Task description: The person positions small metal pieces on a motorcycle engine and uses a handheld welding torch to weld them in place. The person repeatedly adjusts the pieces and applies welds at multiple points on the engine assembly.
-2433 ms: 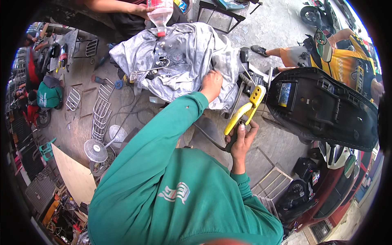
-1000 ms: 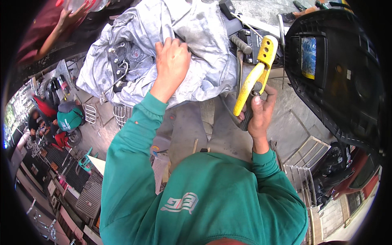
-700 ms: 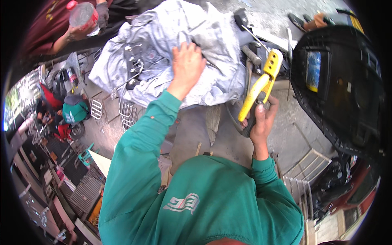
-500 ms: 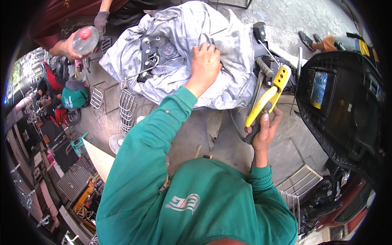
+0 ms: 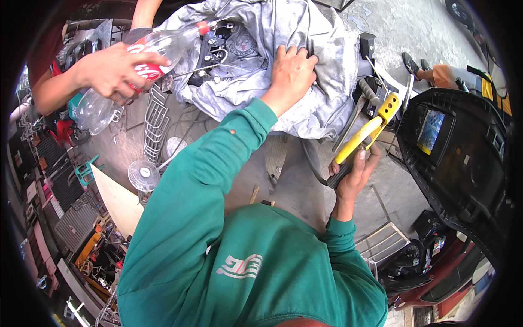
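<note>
My left hand [image 5: 293,75] rests on a crumpled silver-grey cloth cover [image 5: 327,82], fingers spread and slightly bent. My right hand [image 5: 355,177] grips a yellow welding electrode holder [image 5: 362,136] by its black handle. A thin rod [image 5: 376,72] slants up-left from its jaw. Through a gap in the cloth shows a dark metal bracket [image 5: 210,52] with bolts. At upper left, another person's hand [image 5: 111,73] holds a clear plastic bottle [image 5: 177,46] with a red label. It is tilted, its red cap end close to the bracket.
A large black plastic panel [image 5: 463,174] stands at the right. On the floor at left are a wire rack [image 5: 156,125], a small fan [image 5: 144,174] and a board [image 5: 111,201]. A metal-framed grate [image 5: 384,242] lies at lower right.
The other person's bottle has swung in from the upper left and tipped toward the bracket. The whole view has shifted slightly; my hands keep their holds.
</note>
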`<state>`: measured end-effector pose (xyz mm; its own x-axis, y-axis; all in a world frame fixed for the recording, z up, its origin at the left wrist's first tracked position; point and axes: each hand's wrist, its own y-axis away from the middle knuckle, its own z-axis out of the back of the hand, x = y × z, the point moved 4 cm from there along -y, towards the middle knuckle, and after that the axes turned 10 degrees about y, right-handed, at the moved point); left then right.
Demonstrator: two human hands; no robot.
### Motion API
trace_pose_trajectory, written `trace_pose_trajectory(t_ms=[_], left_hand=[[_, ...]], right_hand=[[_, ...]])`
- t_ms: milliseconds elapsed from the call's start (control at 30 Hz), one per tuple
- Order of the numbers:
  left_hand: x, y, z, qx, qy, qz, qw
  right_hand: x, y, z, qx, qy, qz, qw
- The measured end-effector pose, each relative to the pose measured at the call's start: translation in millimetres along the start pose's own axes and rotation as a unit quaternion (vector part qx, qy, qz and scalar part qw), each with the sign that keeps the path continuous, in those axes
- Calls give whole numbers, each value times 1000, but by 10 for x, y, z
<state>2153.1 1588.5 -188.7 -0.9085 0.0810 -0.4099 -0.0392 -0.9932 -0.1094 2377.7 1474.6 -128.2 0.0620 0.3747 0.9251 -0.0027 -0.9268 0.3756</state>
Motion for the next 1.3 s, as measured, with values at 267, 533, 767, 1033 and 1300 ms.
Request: trace_pose_trajectory(t_ms=[267,533,767,1033,1300], left_hand=[[-116,70,24,-58,-28,34,997],[-186,126,101,-66,77,-12,995],[-230,257,400,-150,167,67,972],[451,158,522,-364,336,309,812],[791,-14,426,-221,245,440,835]], right_hand=[[65,60,-64,-19,1,19,1000],[152,109,-63,-22,3,18,1000],[190,153,65,-8,26,1,1000],[295,42,118,48,36,6,998],[436,-57,-37,91,40,4,995]])
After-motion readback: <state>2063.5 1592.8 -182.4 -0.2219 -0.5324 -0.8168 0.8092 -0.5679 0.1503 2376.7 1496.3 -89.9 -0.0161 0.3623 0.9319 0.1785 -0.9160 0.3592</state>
